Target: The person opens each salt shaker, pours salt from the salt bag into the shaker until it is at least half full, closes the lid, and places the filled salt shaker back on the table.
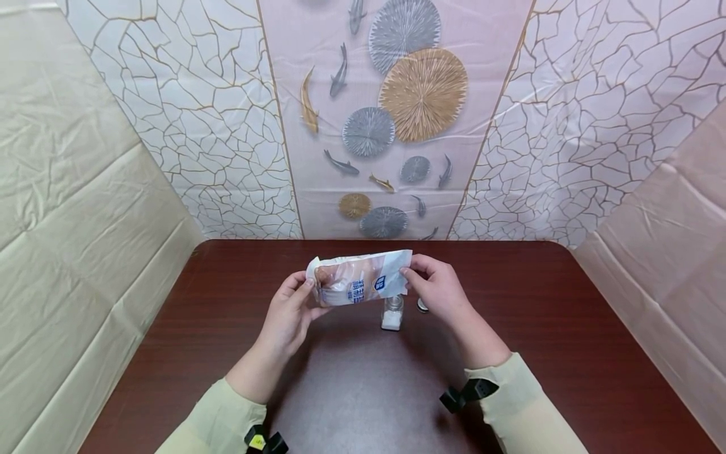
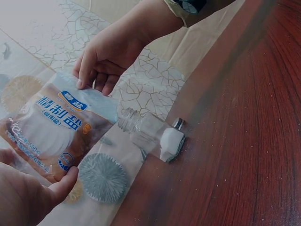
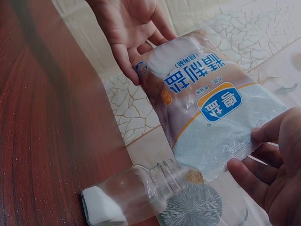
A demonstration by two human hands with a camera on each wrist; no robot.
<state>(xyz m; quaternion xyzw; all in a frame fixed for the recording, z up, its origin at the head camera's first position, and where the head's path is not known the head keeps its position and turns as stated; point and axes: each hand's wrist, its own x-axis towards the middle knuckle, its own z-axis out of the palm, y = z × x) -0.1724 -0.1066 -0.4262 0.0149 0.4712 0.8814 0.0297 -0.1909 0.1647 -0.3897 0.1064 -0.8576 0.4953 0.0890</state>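
Note:
Between both hands, above the table, hangs a plastic bag of salt [image 1: 363, 277] with blue lettering on its front. My left hand [image 1: 286, 318] grips its bottom end, thumb on the front, the other fingers partly hidden behind. The right hand [image 1: 445, 293] pinches the pale top end between thumb and fingers. Below and beyond the bag stands a clear glass jar [image 3: 136, 193] with a threaded, uncapped neck and some white salt [image 2: 171, 141] inside. The bag hides part of the jar in the head view. A small round lid [image 2: 178, 124] lies beside the jar.
White specks are scattered over the dark red-brown tabletop [image 1: 351, 391]. A patterned cloth [image 1: 238, 126] hangs behind the table's far edge, with beige cloth walls [image 1: 74, 221] on both sides. Each wrist wears a black camera strap.

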